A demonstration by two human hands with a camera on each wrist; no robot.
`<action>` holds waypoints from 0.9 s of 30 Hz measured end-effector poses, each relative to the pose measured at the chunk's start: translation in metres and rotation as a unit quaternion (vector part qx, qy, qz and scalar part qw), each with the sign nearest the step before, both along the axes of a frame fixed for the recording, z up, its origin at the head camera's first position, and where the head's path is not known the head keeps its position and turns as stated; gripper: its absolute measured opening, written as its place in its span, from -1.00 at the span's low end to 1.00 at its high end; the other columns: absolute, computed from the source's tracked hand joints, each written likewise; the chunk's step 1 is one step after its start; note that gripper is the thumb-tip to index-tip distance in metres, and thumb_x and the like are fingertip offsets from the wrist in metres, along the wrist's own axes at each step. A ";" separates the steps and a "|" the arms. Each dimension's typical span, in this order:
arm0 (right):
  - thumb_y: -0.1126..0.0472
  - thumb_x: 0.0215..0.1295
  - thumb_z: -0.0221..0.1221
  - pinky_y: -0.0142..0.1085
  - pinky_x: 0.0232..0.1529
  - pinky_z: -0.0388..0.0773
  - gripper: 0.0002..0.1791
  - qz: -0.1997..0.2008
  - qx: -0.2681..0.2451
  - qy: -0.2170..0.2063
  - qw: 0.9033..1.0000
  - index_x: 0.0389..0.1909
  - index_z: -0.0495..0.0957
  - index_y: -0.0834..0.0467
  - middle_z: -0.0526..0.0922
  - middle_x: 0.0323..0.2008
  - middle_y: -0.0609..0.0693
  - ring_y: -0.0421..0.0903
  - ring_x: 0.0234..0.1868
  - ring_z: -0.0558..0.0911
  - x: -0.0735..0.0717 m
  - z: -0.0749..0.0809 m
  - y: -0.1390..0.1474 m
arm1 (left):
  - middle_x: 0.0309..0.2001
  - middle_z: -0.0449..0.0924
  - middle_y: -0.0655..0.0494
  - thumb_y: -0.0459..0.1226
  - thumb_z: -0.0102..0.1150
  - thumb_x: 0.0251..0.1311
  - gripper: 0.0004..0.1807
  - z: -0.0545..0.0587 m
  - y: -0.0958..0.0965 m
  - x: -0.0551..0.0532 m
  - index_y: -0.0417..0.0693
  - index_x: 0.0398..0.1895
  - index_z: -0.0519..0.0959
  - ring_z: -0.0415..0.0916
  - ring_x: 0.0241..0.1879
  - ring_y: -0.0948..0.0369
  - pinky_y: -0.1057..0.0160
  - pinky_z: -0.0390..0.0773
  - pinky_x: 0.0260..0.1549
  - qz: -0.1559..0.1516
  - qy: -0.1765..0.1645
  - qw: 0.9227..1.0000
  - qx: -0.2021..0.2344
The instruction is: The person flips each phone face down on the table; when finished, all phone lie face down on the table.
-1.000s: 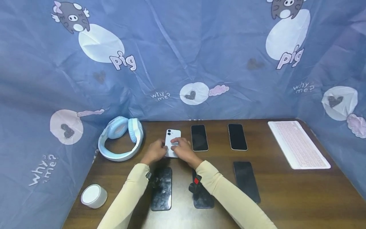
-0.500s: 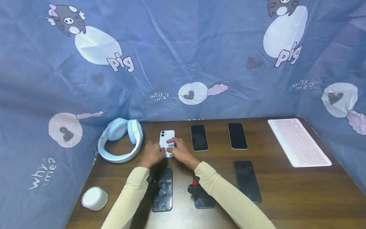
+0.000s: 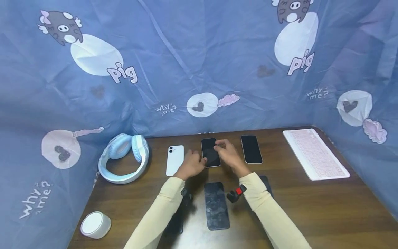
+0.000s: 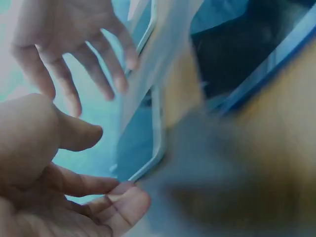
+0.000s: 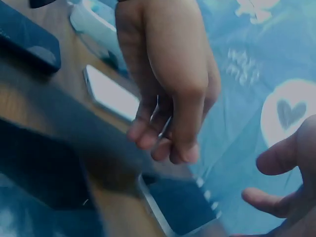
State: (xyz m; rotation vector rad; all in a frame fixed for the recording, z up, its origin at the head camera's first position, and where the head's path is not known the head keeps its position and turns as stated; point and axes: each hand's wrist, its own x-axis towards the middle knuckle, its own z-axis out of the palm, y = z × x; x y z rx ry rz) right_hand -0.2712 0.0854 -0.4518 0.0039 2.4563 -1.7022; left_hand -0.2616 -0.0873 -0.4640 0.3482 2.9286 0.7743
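In the head view, my left hand (image 3: 192, 164) is at the left edge of a dark-screened smartphone (image 3: 210, 152), its fingers loosely bent. My right hand (image 3: 229, 154) is over that phone's right edge, thumb and fingers spread apart. The right wrist view shows both the left hand (image 5: 173, 74) and the right hand's fingers (image 5: 279, 160) above the phone (image 5: 182, 202). Whether either hand touches it is hard to tell in the blurred wrist views. A white smartphone (image 3: 175, 160) lies back up, camera at its top left, just left of my left hand.
Another dark phone (image 3: 252, 148) lies to the right, and a black phone (image 3: 216, 205) nearer me. My forearms partly cover two more phones. Blue headphones (image 3: 124, 159) and a white round container (image 3: 95, 224) stand left; a pink-and-white keyboard (image 3: 316, 154) lies right.
Both hands held the white phone and slid it left. They have since let go of it and moved right to the dark-screened phone beside it. The head view has also shifted slightly.
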 end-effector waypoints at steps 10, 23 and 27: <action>0.12 0.55 -0.06 -0.01 0.06 0.35 -0.52 -0.038 -0.153 -0.097 0.983 0.38 0.35 0.20 0.39 0.28 0.18 0.18 0.13 0.46 0.001 -0.025 0.021 | 0.18 0.31 -0.34 -0.03 0.10 0.43 -0.32 -0.025 0.029 0.004 -0.44 0.34 0.37 0.37 0.12 -0.11 -0.08 0.46 0.10 0.010 -0.033 0.995 0.091; 0.23 0.54 -0.07 -0.03 0.20 0.40 -0.55 -0.042 -0.193 -0.084 0.977 0.35 0.37 0.31 0.48 0.22 0.23 0.09 0.20 0.47 0.014 -0.028 0.012 | -0.08 0.60 -0.05 -0.25 0.02 0.50 -0.39 -0.022 0.029 0.005 -0.37 0.47 0.14 0.65 -0.28 0.09 0.24 0.57 -0.38 0.036 -0.049 0.959 0.276; 0.21 0.50 -0.03 -0.01 0.24 0.35 -0.56 0.008 -0.118 -0.048 0.992 0.29 0.45 0.33 0.52 0.19 0.22 0.11 0.22 0.46 0.017 -0.033 0.003 | -0.06 0.59 -0.11 -0.17 -0.01 0.51 -0.40 -0.022 0.028 0.004 -0.35 0.46 0.20 0.63 -0.28 0.08 0.20 0.56 -0.35 0.063 -0.058 0.950 0.300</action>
